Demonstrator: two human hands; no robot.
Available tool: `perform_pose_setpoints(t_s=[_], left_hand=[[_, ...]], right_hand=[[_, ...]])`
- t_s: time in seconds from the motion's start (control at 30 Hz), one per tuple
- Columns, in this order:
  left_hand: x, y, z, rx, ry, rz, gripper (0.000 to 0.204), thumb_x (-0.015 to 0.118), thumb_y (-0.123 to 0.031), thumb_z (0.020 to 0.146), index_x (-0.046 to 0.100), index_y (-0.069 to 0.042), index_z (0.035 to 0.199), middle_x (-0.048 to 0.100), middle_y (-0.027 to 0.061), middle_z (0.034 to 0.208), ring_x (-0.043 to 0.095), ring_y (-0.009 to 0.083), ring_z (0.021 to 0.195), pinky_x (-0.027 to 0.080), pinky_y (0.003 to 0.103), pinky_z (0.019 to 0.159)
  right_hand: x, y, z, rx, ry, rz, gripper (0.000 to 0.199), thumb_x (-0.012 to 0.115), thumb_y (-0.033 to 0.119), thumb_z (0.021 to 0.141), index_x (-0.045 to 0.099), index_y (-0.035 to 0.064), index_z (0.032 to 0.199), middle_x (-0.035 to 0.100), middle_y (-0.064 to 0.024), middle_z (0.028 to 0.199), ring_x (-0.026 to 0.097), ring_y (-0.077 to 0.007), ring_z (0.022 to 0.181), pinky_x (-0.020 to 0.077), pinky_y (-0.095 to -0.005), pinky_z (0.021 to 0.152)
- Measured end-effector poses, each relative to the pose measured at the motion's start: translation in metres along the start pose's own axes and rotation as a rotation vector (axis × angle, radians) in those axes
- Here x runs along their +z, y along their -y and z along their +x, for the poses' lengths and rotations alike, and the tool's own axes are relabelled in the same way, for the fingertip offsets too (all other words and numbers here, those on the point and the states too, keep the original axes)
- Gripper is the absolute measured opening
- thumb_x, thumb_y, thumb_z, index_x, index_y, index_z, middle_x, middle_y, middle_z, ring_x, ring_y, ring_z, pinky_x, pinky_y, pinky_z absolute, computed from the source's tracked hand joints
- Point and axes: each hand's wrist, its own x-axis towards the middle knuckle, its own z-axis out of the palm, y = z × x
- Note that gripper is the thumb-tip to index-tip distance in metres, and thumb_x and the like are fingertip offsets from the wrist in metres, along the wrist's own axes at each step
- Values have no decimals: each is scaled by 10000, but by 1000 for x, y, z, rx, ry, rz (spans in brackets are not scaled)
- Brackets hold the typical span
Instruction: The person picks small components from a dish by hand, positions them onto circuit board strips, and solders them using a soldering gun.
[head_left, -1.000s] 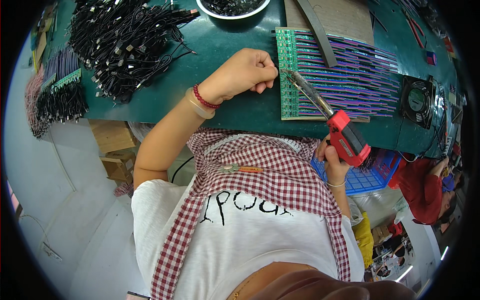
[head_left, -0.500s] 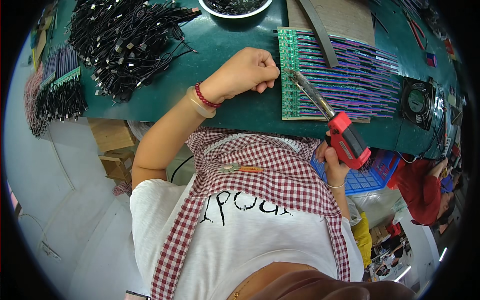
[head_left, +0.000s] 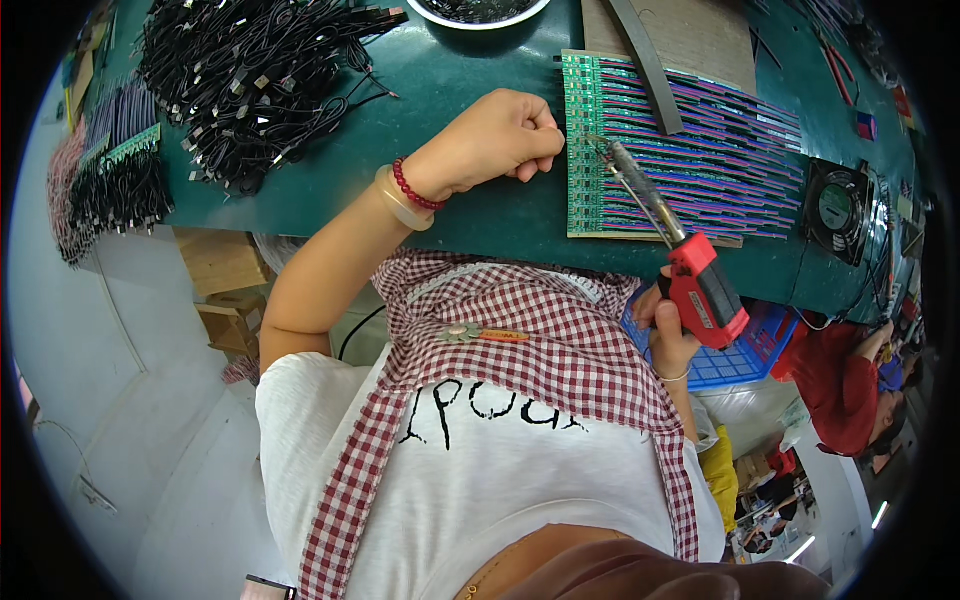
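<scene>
Red-and-white checked cloth apron (head_left: 570,340): worn over a white short-sleeved shirt (head_left: 560,490).
Right hand (head_left: 672,338): wrapped around the handle of a red-and-black, metal-barrelled soldering gun (head_left: 695,268), just in front of the table edge.
Gun's tip: points up and left over the circuit boards; cannot tell whether it touches them.
Left hand (head_left: 505,140): clenched over the table, thumb against forefinger, just left of the boards; cannot tell whether anything thin is pinched there.
Left wrist: carries a red beaded bracelet (head_left: 407,188) and a pale smooth bangle (head_left: 398,208).
Blue plastic lattice basket (head_left: 735,372): below the table edge, beyond the right hand.
Dark green table (head_left: 480,225): bears the work.
Green circuit boards in a column (head_left: 583,200): on a flat brown sheet (head_left: 715,40), dark, blue and pink wires running right.
Curved dark grey strip (head_left: 645,65): lies across the wires.
Square black fan (head_left: 838,208): right of the wires.
Tangled black cables (head_left: 255,95): heaped at far left.
White round bowl (head_left: 480,24): at the top, filled with small black pieces.
</scene>
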Motion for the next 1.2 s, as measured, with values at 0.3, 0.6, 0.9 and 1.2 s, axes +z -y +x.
perform_pose_setpoints(t_s=[0.3, 0.6, 0.9, 1.2], left_hand=[[-1, -3, -1, -6, 4, 12, 124, 577, -116, 821, 535, -15, 761, 572, 26, 628, 479, 46, 488, 361, 183, 425], [-53, -55, 4, 517, -427, 921, 173, 594, -178, 837, 613, -10, 796, 596, 16, 623, 540, 61, 541, 413, 219, 477], [-66, -67, 43, 545, -580, 1594, 125, 638, -151, 688, 613, -32, 713, 588, 136, 764, 550, 313, 796, 448, 398, 748], [-43, -90, -2, 382, -510, 700, 115, 614, -115, 717, 579, -5, 719, 575, 155, 763, 560, 331, 801, 457, 411, 703]], right_hand=[[0, 3, 3, -22, -2, 26, 459, 587, 248, 857, 422, -45, 1170, 469, -59, 596, 430, -127, 479, 390, -268, 473], [-1, 12, 17, -153, -26, 112, 432, 556, 269, 873, 424, -47, 1135, 449, -58, 563, 415, -120, 448, 379, -250, 446], [1, 14, 21, -212, -49, 164, 405, 524, 253, 887, 403, -46, 1133, 441, -52, 559, 403, -112, 435, 370, -247, 430], [9, 23, 33, -224, -50, 272, 397, 526, 231, 883, 406, -40, 1148, 443, -48, 569, 396, -107, 435, 366, -246, 424]])
